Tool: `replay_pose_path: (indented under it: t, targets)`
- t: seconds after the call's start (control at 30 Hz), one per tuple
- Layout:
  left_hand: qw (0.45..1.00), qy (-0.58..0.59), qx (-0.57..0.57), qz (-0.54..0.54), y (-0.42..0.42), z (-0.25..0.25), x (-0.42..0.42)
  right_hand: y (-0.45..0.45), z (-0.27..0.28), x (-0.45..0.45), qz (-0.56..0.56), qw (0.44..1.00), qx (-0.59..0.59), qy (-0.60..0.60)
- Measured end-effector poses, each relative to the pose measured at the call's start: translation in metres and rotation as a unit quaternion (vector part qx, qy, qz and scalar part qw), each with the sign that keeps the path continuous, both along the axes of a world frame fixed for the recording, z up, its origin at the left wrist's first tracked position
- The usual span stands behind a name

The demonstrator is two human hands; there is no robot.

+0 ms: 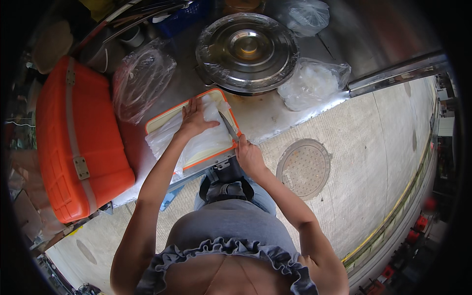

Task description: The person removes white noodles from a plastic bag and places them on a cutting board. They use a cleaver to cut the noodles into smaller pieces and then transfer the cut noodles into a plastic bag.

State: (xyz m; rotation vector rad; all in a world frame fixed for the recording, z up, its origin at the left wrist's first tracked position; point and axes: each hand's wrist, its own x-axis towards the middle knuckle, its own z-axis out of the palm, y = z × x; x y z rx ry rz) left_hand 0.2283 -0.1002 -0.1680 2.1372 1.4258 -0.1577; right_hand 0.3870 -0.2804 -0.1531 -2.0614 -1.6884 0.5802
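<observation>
My left hand (194, 120) lies flat, fingers spread, on a stack of white, translucent plastic sheets or bags (208, 138). The stack rests on a cream cutting board with an orange rim (210, 153), and part of it hangs past the board's left side. In my right hand (249, 153) is the handle of a knife (229, 126), at the board's right edge. Its blade points away from me, along the right side of the stack. Whether the blade touches the plastic I cannot tell.
Beyond the board stands a large pot with a steel lid (249, 51) rimmed in clear film. Right of it lies a clear bag with whitish contents (313, 83). A big orange insulated box (83, 147) stands at the left, beside a crumpled clear plastic bag (143, 79).
</observation>
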Motion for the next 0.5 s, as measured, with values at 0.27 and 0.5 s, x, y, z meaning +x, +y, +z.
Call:
replay_pose_path:
  t: [0.27,0.5]
  targets:
    - [0.998,-0.001,-0.065,-0.010,0.015,0.028,-0.004,0.035,0.011,-0.003,-0.048,0.998,0.032,0.036]
    - [0.993,0.051,-0.085,-0.061,0.029,0.027,-0.010,0.045,0.073,-0.034,0.001,0.999,0.025,-0.034]
